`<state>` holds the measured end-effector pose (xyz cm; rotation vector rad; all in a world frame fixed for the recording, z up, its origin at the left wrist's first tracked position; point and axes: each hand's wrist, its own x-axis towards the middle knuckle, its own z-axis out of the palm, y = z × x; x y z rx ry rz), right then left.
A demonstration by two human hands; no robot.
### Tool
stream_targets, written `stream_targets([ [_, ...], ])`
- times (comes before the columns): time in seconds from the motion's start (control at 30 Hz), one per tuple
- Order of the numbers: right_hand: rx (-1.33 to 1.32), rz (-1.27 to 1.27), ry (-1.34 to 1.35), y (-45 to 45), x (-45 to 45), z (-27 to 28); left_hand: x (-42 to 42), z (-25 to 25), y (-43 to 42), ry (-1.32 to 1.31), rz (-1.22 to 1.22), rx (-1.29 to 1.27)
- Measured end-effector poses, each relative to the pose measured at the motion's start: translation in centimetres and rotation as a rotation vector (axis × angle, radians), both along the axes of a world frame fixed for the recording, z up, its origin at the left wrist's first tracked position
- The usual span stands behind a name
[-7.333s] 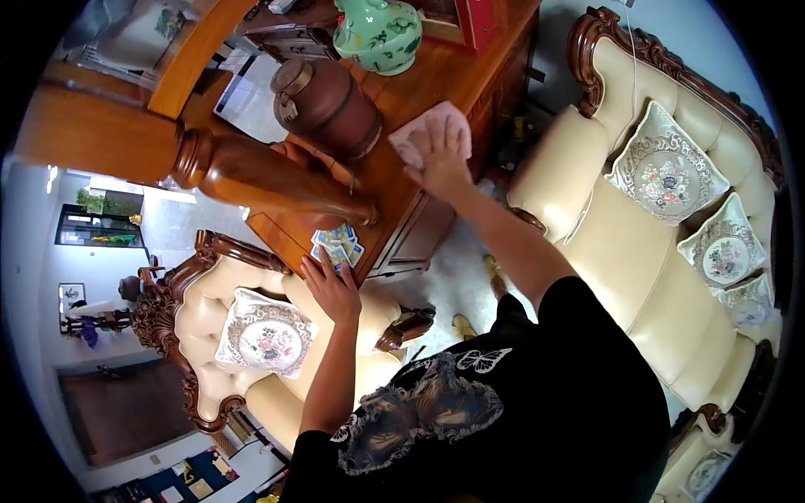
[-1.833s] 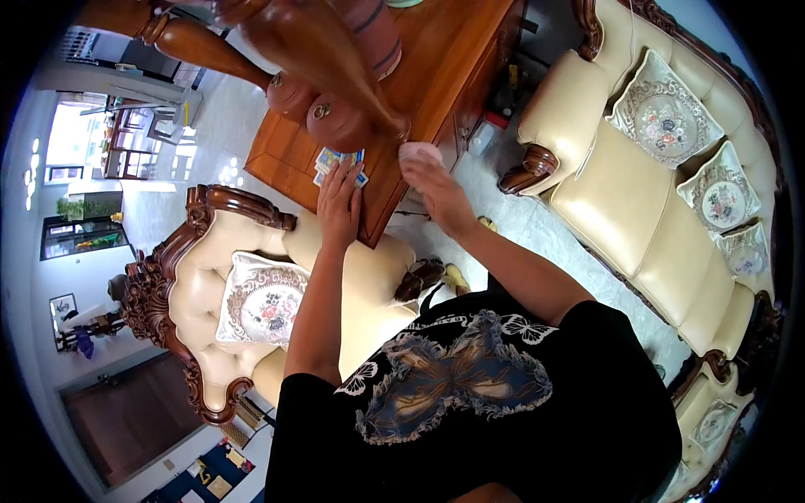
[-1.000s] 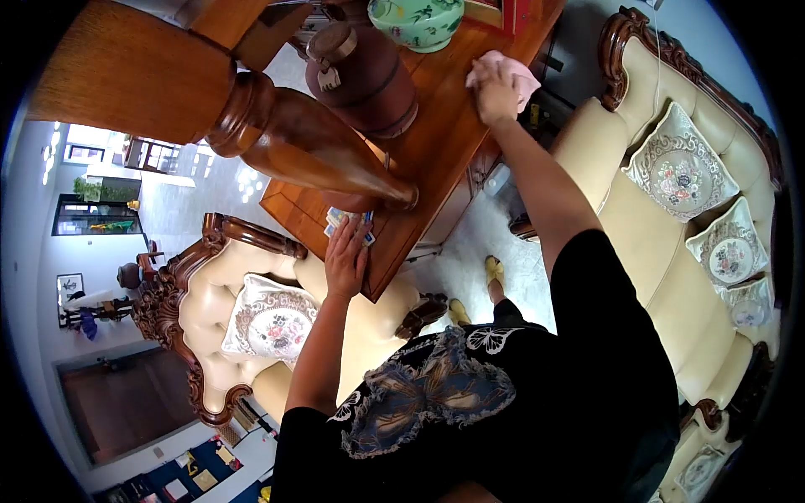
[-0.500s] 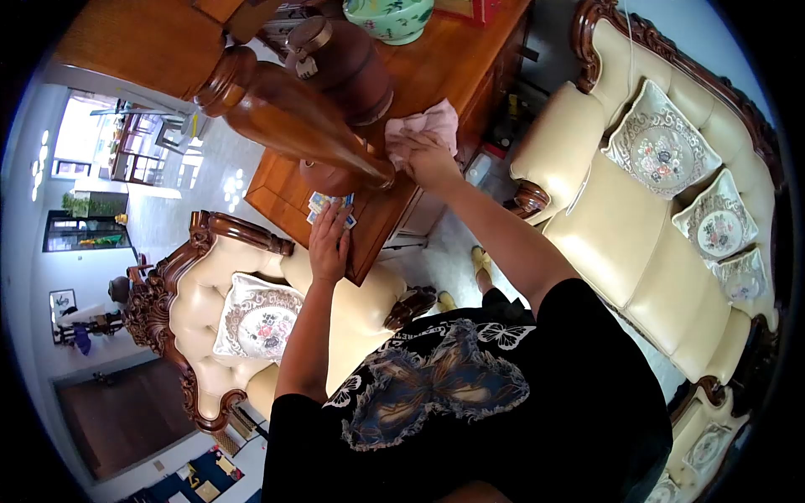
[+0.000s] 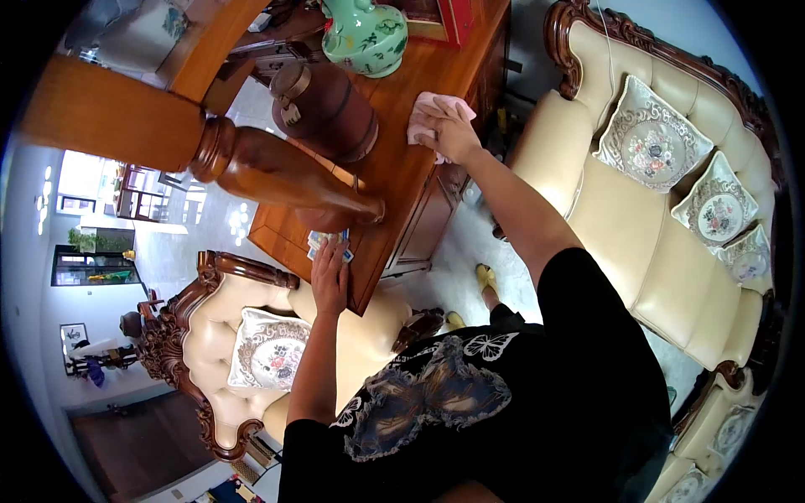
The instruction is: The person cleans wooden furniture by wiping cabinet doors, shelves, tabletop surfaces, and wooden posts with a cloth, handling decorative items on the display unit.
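Note:
My right hand (image 5: 449, 132) lies with spread fingers on a pink cloth (image 5: 424, 112), pressing it onto the wooden cabinet top (image 5: 401, 172) near its right edge. At the cabinet's near corner my left hand (image 5: 330, 275) rests flat, fingers stretched out over the lower part of some colourful cards (image 5: 317, 241). Between the two hands stands a turned wooden post (image 5: 285, 172). A dark brown lidded jar (image 5: 331, 113) is left of the cloth, and a smaller round brown object (image 5: 325, 220) is partly hidden behind the post.
A green floral vase (image 5: 366, 40) and a red frame (image 5: 459, 18) stand farther back on the cabinet. Cream sofas with carved wood are on both sides, the right one (image 5: 616, 222) holding several cushions. An armchair (image 5: 220, 314) is at the left. Bottles stand beside the cabinet.
My right hand and the cloth have moved back along the cabinet top, away from the post, compared with half a second ago. My left hand remains at the cards. The view has shifted.

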<state>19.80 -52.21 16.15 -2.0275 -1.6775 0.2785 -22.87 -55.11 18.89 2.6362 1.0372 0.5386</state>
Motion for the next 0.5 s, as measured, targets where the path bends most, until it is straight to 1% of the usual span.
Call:
stream_targets([
  [0.03,-0.067,-0.009,-0.035,1.1,1.0,0.1,0.0,0.0,0.0,-0.006,-0.001,-0.005],
  [0.13,-0.077,-0.065,-0.086,3.6,2.8,0.8,0.1,0.3,0.0,-0.013,0.006,-0.022],
  [0.2,-0.094,-0.070,-0.117,5.6,4.4,0.1,0.3,0.4,-0.1,0.022,0.024,-0.032],
  [0.27,-0.012,-0.067,-0.199,7.5,5.8,-1.0,0.2,0.1,0.1,0.027,0.026,-0.042],
  [0.33,-0.093,-0.107,-0.323,9.1,6.7,-0.4,0.3,0.0,0.2,0.036,0.027,-0.052],
  [0.4,-0.039,-0.148,-0.311,10.0,8.1,-0.3,0.2,-0.4,0.4,0.064,0.029,-0.047],
  [0.43,-0.190,-0.161,-0.411,10.2,9.1,0.2,0.0,-0.5,0.4,0.084,0.036,-0.036],
  [0.5,-0.052,-0.321,-0.341,10.4,9.8,-1.4,0.2,-0.3,0.4,0.079,0.032,-0.047],
])
